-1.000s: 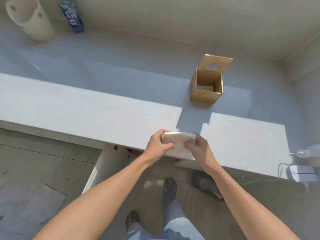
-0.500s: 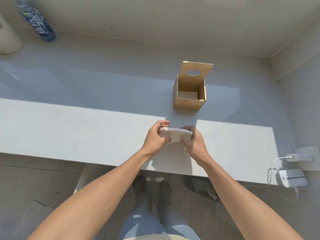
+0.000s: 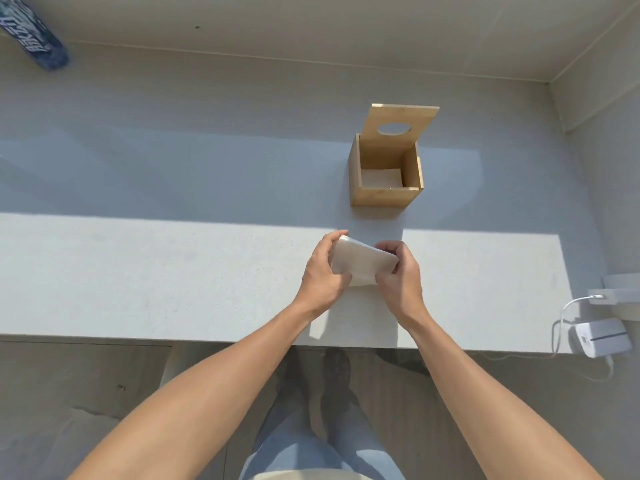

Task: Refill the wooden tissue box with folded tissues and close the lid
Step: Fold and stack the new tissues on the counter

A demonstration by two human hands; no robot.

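Both hands, left (image 3: 323,271) and right (image 3: 401,277), pinch the folded tissue stack (image 3: 362,263) just before the open wooden tissue box (image 3: 386,178). Keep it square and compressed, then lower it straight in.

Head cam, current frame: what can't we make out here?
- Wooden tissue box: near wall hides part of the floor; fill depth unclear.
- Tissue stack: ends covered by left hand and right hand; count unclear.
- Blue bottle: cut off by the frame's top-left corner.
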